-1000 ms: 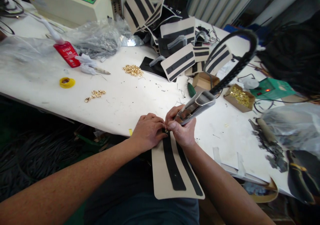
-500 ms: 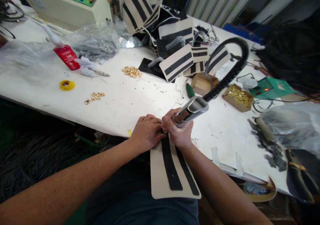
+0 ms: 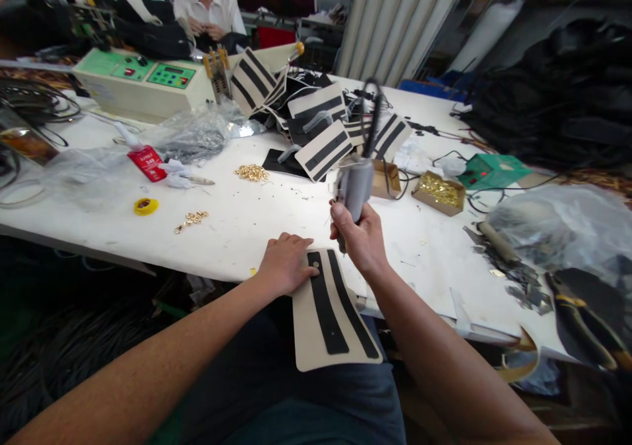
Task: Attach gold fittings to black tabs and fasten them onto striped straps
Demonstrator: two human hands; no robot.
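Observation:
My right hand (image 3: 363, 237) is closed around a grey, blocky hand tool (image 3: 356, 188). A black cord or loop rises from the tool's top; its exact kind is unclear. Held upright, the tool is above the table edge and apart from the beige panel (image 3: 311, 356). Two black strips run along this panel, which hangs over the edge towards my lap. My left hand (image 3: 284, 264) presses on its upper left corner, thumb on the left black strip (image 3: 326, 313) beside a small round metal piece (image 3: 316, 263).
Gold clasps (image 3: 191, 221), a yellow tape roll (image 3: 146, 206) and a red glue bottle (image 3: 147, 162) lie on the left. Similar panels (image 3: 323, 149) are piled at the back. A box of gold parts (image 3: 438, 193) stands right. A person (image 3: 210, 10) sits far behind.
My right hand has lifted the tool off the panel, up and away from my left hand, and turned it more upright. The left hand stays on the panel. The view has tilted up.

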